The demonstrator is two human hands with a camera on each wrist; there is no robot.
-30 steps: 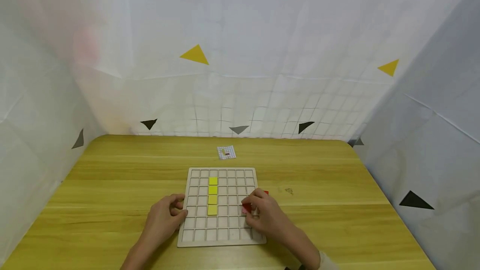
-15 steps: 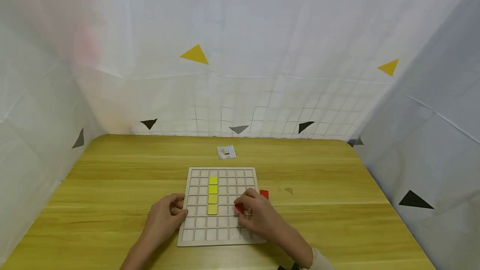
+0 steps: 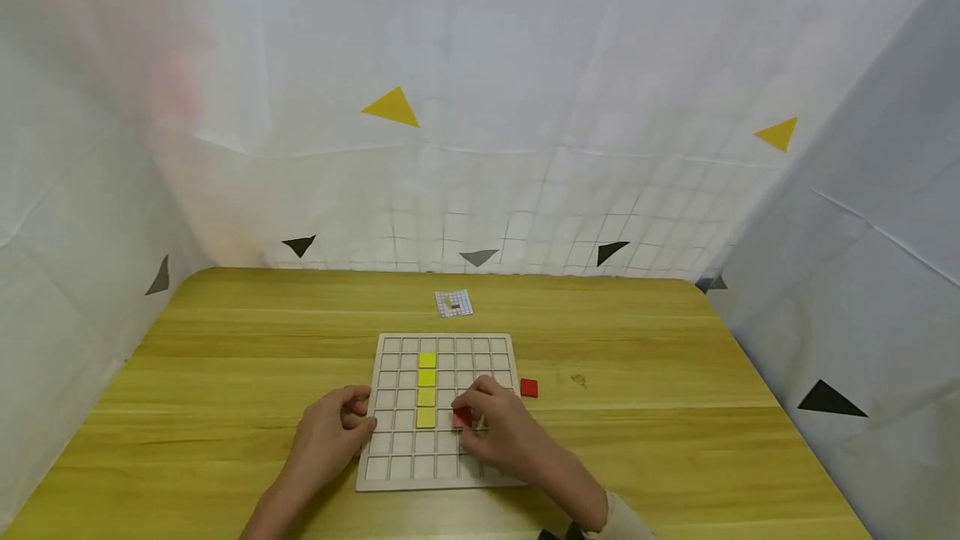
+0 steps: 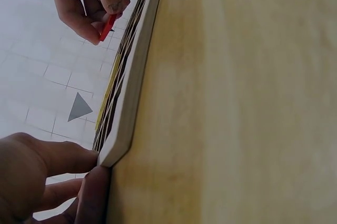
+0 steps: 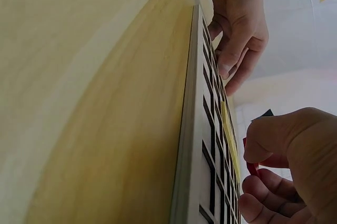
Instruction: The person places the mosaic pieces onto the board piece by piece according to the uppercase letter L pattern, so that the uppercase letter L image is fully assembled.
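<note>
A pale wooden grid board (image 3: 401,467) lies on the table, with a column of yellow square tiles (image 3: 426,397) set in its cells. My left hand (image 3: 327,433) holds the board's left edge, fingers curled; the left wrist view shows a fingertip and thumb at the board's edge (image 4: 122,140). Over the board, right of the yellow column, my right hand (image 3: 501,432) pinches a red square tile (image 3: 461,417) between thumb and fingers. The left wrist view shows this red tile (image 4: 108,28) tilted and raised just above the grid.
Another red tile (image 3: 529,388) lies on the table just beyond the board's right edge. Behind the board is a small printed grid card (image 3: 453,303) with yellow and red marks. White sheeting (image 3: 480,190) with triangles encloses the wooden table (image 3: 637,357).
My right hand has moved left across the board with the red tile, toward the yellow column. The other red tile has come into full view. My left hand stays at the board's edge.
</note>
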